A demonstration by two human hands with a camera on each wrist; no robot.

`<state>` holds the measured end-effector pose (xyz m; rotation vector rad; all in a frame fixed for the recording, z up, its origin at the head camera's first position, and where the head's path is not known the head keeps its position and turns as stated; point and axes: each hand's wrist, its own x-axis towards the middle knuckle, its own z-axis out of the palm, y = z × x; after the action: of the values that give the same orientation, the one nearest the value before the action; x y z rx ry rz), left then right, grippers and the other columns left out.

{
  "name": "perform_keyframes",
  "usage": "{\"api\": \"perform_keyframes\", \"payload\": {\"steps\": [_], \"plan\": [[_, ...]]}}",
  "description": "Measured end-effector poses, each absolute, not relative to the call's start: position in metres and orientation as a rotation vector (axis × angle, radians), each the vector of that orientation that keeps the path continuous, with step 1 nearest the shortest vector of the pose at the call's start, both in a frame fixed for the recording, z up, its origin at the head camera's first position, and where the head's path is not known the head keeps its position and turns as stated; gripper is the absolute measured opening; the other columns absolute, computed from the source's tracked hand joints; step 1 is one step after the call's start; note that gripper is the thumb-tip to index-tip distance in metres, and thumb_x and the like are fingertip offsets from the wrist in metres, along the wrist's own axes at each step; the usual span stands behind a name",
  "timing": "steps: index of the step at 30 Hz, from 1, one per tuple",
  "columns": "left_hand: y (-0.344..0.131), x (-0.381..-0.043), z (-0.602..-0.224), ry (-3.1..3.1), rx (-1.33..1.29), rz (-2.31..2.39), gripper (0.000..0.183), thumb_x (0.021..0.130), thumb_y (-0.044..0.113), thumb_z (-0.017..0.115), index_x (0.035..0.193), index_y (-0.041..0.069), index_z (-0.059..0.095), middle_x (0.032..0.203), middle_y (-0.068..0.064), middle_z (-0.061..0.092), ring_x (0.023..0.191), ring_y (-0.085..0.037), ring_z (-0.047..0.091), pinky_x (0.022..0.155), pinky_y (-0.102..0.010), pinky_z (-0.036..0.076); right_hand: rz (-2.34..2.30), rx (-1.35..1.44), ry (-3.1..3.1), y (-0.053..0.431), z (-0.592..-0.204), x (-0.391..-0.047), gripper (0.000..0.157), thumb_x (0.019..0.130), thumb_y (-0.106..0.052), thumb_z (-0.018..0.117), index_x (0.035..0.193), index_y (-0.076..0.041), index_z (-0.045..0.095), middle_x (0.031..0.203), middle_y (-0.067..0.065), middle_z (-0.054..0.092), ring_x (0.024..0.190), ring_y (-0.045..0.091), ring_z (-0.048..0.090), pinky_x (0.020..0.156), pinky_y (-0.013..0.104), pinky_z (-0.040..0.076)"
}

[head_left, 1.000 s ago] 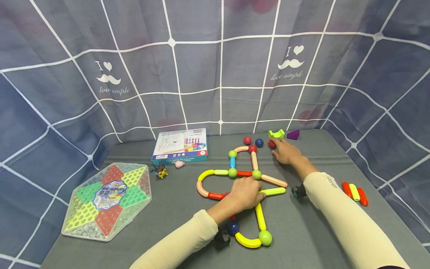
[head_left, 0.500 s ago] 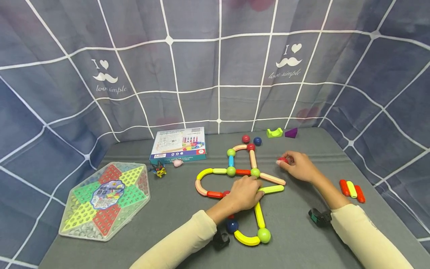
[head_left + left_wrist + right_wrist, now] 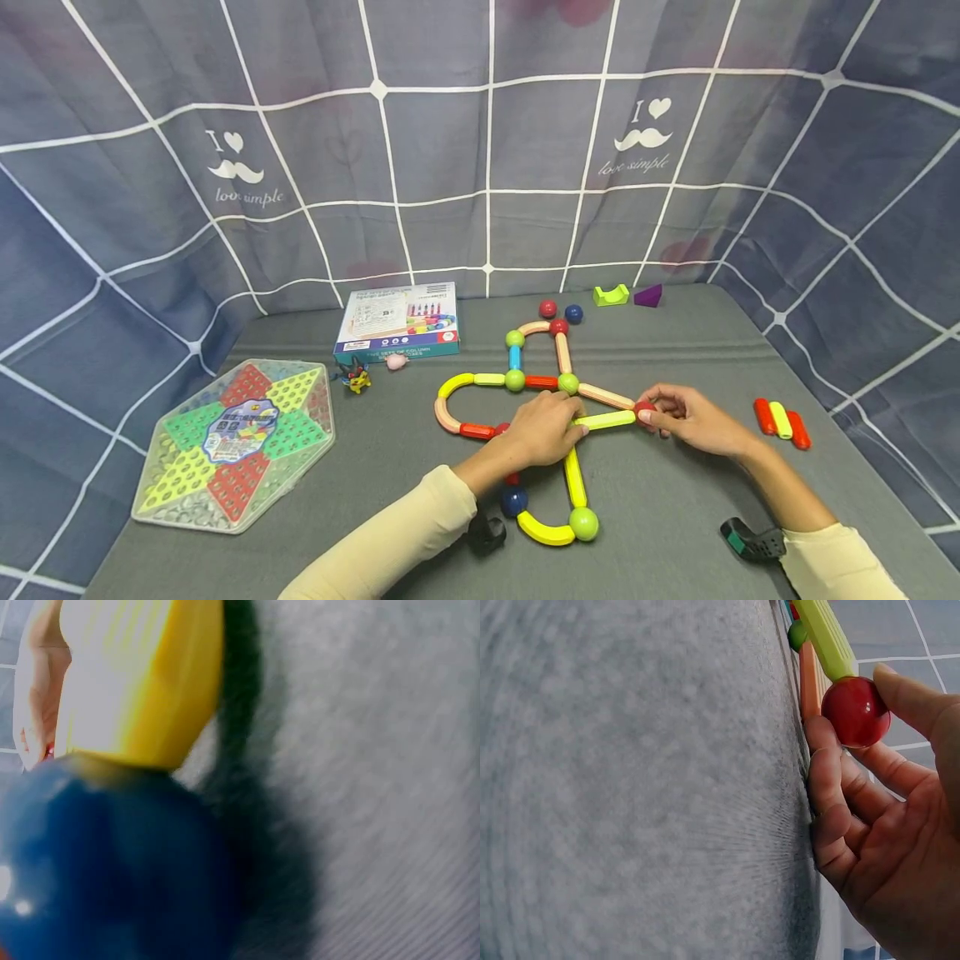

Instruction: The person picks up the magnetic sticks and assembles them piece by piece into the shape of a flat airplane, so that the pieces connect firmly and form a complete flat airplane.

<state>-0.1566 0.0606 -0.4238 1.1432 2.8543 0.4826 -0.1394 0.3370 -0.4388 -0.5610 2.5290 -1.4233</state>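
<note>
A flat figure of magnetic sticks and balls lies on the grey cloth. My left hand [image 3: 546, 429] lies over its middle, thumb and forefinger at the near end of a yellow-green stick [image 3: 607, 420]; it hides the joint beneath. My right hand [image 3: 693, 417] pinches a red ball [image 3: 856, 712] between thumb and fingers. That ball meets the outer end of the yellow-green stick, beside the end of a peach stick [image 3: 606, 396]. Close to the left wrist are a blue ball [image 3: 112, 862] and a yellow curved stick [image 3: 142, 682].
Behind the figure sit a loose red ball [image 3: 548, 308], a blue ball [image 3: 573, 313], a green arch block [image 3: 611, 295] and a purple wedge [image 3: 648, 296]. Short sticks [image 3: 782, 421] lie far right. At left are a toy box [image 3: 401, 350], small figurines [image 3: 356, 377] and a checkers board [image 3: 238, 446].
My right hand has picked the red ball up from the back row and brought it toward me to the ends of the yellow-green and peach sticks. My left hand stays in place.
</note>
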Motion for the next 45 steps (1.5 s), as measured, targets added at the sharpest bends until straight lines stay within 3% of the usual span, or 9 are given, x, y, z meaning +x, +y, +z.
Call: {"api": "perform_keyframes", "payload": {"steps": [6, 11, 18, 23, 31, 38, 45], "plan": [[0.068, -0.170, -0.408, 2.831, 1.215, 0.566, 0.020, 0.092, 0.034, 0.062, 0.103, 0.019, 0.069, 0.092, 0.008, 0.061, 0.081, -0.004, 0.055, 0.063, -0.017, 0.042, -1.470, -0.590, 2.480, 0.340, -0.440, -0.136, 0.021, 0.094, -0.015, 0.061, 0.108, -0.001, 0.058, 0.080, 0.016, 0.062, 0.065, 0.021, 0.058, 0.055, 0.030, 0.048], [0.084, -0.188, -0.396, 2.818, 1.279, 0.620, 0.017, 0.090, 0.024, 0.065, 0.104, 0.016, 0.071, 0.098, 0.003, 0.065, 0.083, -0.008, 0.058, 0.063, -0.018, 0.044, -1.526, -0.571, 2.447, 0.340, -0.443, -0.136, 0.021, 0.093, -0.014, 0.062, 0.108, 0.000, 0.059, 0.081, 0.019, 0.062, 0.064, 0.024, 0.058, 0.054, 0.031, 0.047], [0.101, -0.203, -0.408, 2.895, 1.175, 0.265, 0.025, 0.088, 0.026, 0.068, 0.113, 0.029, 0.070, 0.109, 0.011, 0.064, 0.092, -0.015, 0.050, 0.078, -0.036, 0.039, -1.549, -0.555, 2.446, 0.340, -0.445, -0.137, 0.021, 0.093, -0.014, 0.062, 0.108, 0.000, 0.058, 0.081, 0.019, 0.061, 0.065, 0.023, 0.058, 0.054, 0.031, 0.048], [0.105, -0.206, -0.417, 2.931, 1.149, 0.124, 0.023, 0.089, 0.027, 0.067, 0.112, 0.032, 0.070, 0.110, 0.013, 0.064, 0.095, -0.015, 0.047, 0.078, -0.035, 0.033, -1.549, -0.547, 2.445, 0.340, -0.445, -0.137, 0.022, 0.092, -0.013, 0.062, 0.108, 0.001, 0.058, 0.084, 0.020, 0.062, 0.066, 0.024, 0.058, 0.055, 0.031, 0.048], [0.101, -0.206, -0.414, 2.947, 1.121, 0.138, 0.025, 0.091, 0.027, 0.065, 0.115, 0.035, 0.066, 0.114, 0.015, 0.064, 0.098, -0.015, 0.049, 0.077, -0.035, 0.036, -1.517, -0.551, 2.450, 0.341, -0.444, -0.138, 0.021, 0.094, -0.015, 0.061, 0.110, -0.002, 0.059, 0.087, 0.020, 0.063, 0.067, 0.025, 0.059, 0.057, 0.030, 0.048], [0.099, -0.202, -0.410, 2.952, 1.153, 0.061, 0.015, 0.091, 0.025, 0.065, 0.102, 0.035, 0.068, 0.098, 0.012, 0.063, 0.094, -0.016, 0.045, 0.073, -0.034, 0.031, -1.504, -0.476, 2.473, 0.339, -0.444, -0.138, 0.022, 0.093, -0.020, 0.062, 0.111, -0.007, 0.060, 0.084, 0.018, 0.062, 0.066, 0.023, 0.058, 0.055, 0.030, 0.048], [0.090, -0.197, -0.401, 2.978, 1.131, 0.094, 0.027, 0.090, 0.030, 0.065, 0.117, 0.032, 0.067, 0.114, 0.004, 0.058, 0.102, -0.020, 0.048, 0.080, -0.037, 0.039, -1.491, -0.458, 2.491, 0.338, -0.443, -0.137, 0.025, 0.093, -0.021, 0.062, 0.114, -0.007, 0.060, 0.084, 0.018, 0.062, 0.067, 0.025, 0.058, 0.057, 0.031, 0.048]]}}
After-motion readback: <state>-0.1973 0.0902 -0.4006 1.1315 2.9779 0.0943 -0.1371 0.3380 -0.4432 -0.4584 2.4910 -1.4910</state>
